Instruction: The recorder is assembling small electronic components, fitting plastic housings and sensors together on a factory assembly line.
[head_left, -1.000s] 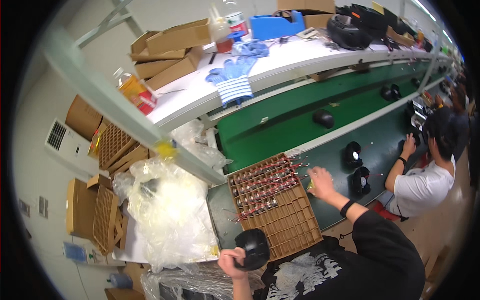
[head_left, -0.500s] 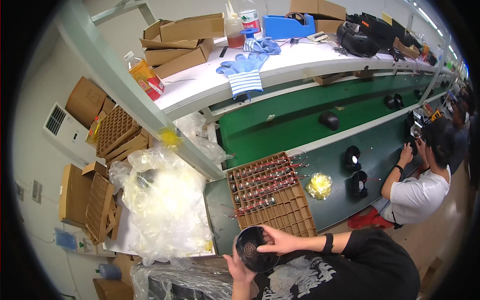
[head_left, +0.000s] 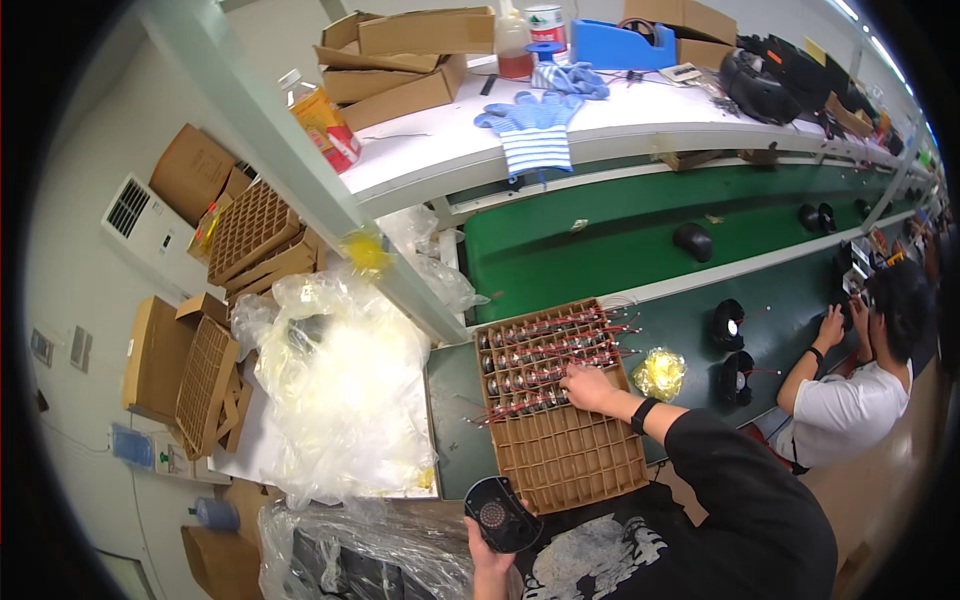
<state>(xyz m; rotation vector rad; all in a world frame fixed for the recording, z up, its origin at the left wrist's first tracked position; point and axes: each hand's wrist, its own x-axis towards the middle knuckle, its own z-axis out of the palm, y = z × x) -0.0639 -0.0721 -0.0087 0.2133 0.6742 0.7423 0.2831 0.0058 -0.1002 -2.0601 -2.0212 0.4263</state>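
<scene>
Down near the lower edge, my left hand [head_left: 484, 552] grips a black plastic housing [head_left: 497, 513] with a round patch of small holes in its face. My right hand [head_left: 594, 389] reaches into a divided cardboard tray [head_left: 575, 465], its fingers curled down at the end of the nearest filled row. Whatever lies between those fingertips is hidden. Several small round metal parts with red wires [head_left: 520, 381], which look like little motors, fill the tray's far rows. The near cells of the tray show bare cardboard.
Beside the tray lies a crumpled yellow bundle [head_left: 660, 374]; further right are two black housings [head_left: 728, 325]. A co-worker [head_left: 850, 400] sits at the right. Clear plastic bags [head_left: 335, 400] heap up on the left. Behind runs a green conveyor belt [head_left: 590, 255] under a white shelf [head_left: 440, 150].
My right hand has left the black housing and moved forward into the tray. The left hand keeps the housing, now turned a little. The whole view has shifted slightly.
</scene>
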